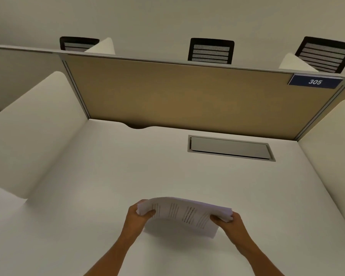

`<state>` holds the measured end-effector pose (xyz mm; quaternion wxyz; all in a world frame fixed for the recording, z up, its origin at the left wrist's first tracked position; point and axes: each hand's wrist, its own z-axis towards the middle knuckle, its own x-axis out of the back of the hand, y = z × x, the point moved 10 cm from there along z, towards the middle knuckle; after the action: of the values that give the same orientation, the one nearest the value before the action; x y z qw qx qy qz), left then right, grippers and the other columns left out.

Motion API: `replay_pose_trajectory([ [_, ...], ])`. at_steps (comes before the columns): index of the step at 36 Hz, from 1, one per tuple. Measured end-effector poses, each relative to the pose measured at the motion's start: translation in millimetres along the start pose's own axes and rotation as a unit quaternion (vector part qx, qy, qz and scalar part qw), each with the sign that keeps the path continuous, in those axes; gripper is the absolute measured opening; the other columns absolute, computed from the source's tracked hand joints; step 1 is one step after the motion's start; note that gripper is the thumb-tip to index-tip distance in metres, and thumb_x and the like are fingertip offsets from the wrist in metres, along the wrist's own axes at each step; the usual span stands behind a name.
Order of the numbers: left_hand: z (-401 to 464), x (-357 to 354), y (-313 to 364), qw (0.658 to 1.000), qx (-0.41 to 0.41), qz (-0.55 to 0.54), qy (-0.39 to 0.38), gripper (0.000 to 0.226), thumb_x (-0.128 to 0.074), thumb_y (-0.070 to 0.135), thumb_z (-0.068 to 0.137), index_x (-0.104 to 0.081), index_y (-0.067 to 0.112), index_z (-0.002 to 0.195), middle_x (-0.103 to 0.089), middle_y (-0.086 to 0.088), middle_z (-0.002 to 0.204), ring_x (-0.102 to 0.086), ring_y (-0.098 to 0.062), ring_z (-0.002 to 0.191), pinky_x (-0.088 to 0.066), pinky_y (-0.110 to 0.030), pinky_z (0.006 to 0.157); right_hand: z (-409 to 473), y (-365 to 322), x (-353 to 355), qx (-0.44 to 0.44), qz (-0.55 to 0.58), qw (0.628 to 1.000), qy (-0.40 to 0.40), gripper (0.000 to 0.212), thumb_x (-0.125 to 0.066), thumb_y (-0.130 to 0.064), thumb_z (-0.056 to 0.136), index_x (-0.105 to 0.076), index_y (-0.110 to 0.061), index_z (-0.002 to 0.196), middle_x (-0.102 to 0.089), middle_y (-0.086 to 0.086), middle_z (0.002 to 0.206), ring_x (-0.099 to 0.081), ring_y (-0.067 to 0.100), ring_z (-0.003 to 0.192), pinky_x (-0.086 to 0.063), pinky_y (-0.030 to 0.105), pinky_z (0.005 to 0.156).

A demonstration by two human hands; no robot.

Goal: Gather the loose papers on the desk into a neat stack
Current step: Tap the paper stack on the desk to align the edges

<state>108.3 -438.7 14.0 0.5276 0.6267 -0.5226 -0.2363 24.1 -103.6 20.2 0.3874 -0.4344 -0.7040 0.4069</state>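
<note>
A stack of white papers (pixel 182 215) with short columns of printed lines is held over the white desk (pixel 108 166), near its front middle. My left hand (pixel 137 216) grips the stack's left end, thumb on top. At the right end, my right hand (pixel 230 221) holds it the same way. The sheets bow upward in the middle and their lower edge hangs close to the desk surface, casting a shadow under them. No other loose sheets show on the desk.
A grey cable hatch (pixel 230 148) is set into the desk at the back right. A tan partition panel (pixel 187 96) with a blue sign reading 305 (pixel 315 82) closes the back. White side dividers (pixel 28 126) stand left and right. Three mesh chair backs (pixel 211 51) rise behind the partition.
</note>
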Motion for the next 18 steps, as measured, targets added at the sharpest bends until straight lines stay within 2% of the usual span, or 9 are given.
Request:
replay_pose_trajectory([
  [3,3,2,-4,1.0,0.004,0.016,-0.008,0.036,-0.075,0.005,0.083,-0.073,0.04,0.075,-0.077,0.012,0.076,-0.07,-0.004,0.069,-0.053,-0.016,0.064,2,7,1,-0.009,0.023,0.999,0.024,0.019,-0.078,-0.015,0.085,-0.079,-0.029,0.099,-0.081,-0.007,0.096,-0.076,0.007,0.09,-0.055,0.017,0.07],
  [6,3,-1,-4,1.0,-0.007,0.014,-0.019,0.035,-0.075,0.012,0.08,-0.074,0.045,0.07,-0.076,0.009,0.073,-0.067,-0.008,0.069,-0.051,-0.018,0.064,3,18,7,-0.02,0.063,0.996,0.063,0.014,-0.08,-0.011,0.082,-0.079,-0.019,0.094,-0.081,0.002,0.089,-0.077,0.017,0.083,-0.057,0.025,0.069],
  [9,1,-3,-3,0.999,-0.012,0.0,-0.031,0.019,-0.073,0.021,0.074,-0.076,0.04,0.076,-0.077,0.002,0.079,-0.069,-0.017,0.076,-0.054,-0.024,0.068,4,23,9,-0.019,0.082,0.993,0.089,0.009,-0.081,-0.012,0.081,-0.078,-0.011,0.09,-0.08,0.006,0.083,-0.077,0.02,0.073,-0.058,0.024,0.059],
  [12,2,-1,-12,0.999,0.003,-0.022,-0.032,0.025,-0.08,0.012,0.073,-0.074,0.03,0.088,-0.077,-0.008,0.087,-0.07,-0.029,0.091,-0.059,-0.037,0.077,5,24,5,-0.018,0.096,0.992,0.085,0.014,-0.081,-0.013,0.081,-0.078,-0.012,0.095,-0.08,0.005,0.086,-0.077,0.018,0.074,-0.058,0.022,0.058],
  [15,0,-5,-18,0.998,0.016,-0.034,-0.043,0.041,-0.084,0.014,0.066,-0.066,0.029,0.099,-0.075,-0.001,0.093,-0.069,-0.024,0.095,-0.062,-0.023,0.067,4,26,-4,-0.019,0.102,0.993,0.058,0.025,-0.083,-0.013,0.079,-0.076,-0.017,0.103,-0.08,0.003,0.094,-0.077,0.018,0.084,-0.058,0.024,0.065],
  [16,0,-7,-19,0.998,0.018,-0.035,-0.042,0.041,-0.082,0.019,0.062,-0.067,0.03,0.098,-0.075,0.0,0.091,-0.07,-0.024,0.093,-0.061,-0.022,0.065,4,27,-6,-0.024,0.104,0.993,0.055,0.029,-0.085,-0.015,0.076,-0.076,-0.018,0.104,-0.08,0.003,0.094,-0.077,0.018,0.084,-0.057,0.023,0.065],
  [18,0,-8,-17,0.999,0.012,-0.035,-0.038,0.036,-0.079,0.024,0.061,-0.069,0.029,0.096,-0.076,-0.003,0.09,-0.07,-0.025,0.092,-0.062,-0.03,0.071,3,30,-7,-0.033,0.104,0.992,0.058,0.032,-0.086,-0.018,0.074,-0.075,-0.018,0.104,-0.081,0.003,0.094,-0.077,0.018,0.084,-0.057,0.021,0.063],
])
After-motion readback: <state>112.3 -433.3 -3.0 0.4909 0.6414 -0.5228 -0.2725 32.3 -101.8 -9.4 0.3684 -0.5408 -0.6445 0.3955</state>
